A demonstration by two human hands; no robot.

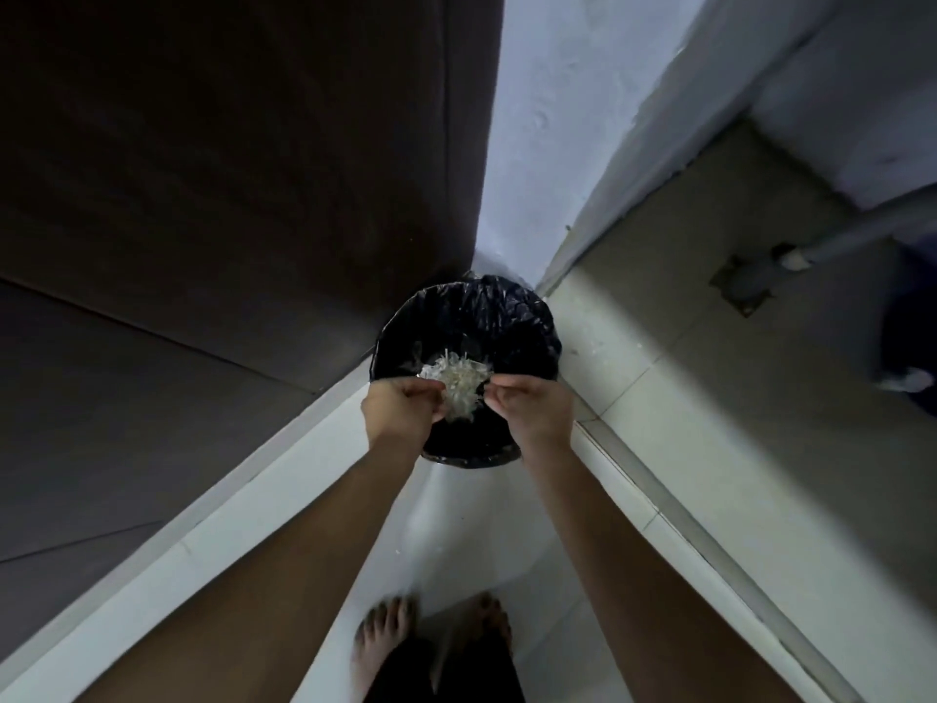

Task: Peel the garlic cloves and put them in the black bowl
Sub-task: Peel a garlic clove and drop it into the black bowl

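I stand over a round bin lined with a black plastic bag [507, 317] on the floor in a corner. A loose clump of pale, papery garlic skins [459, 385] sits between my two hands above the bin's mouth. My left hand [403, 405] pinches the clump's left side with curled fingers. On the other side, my right hand [535, 411] pinches the clump in the same way. No garlic cloves and no black bowl are in view.
A dark brown door or panel [228, 170] fills the left. A pale wall [547, 119] rises behind the bin. Tiled floor [710, 347] lies to the right, with a grey pipe and drain [750, 276]. My bare feet [431, 636] stand at the bottom.
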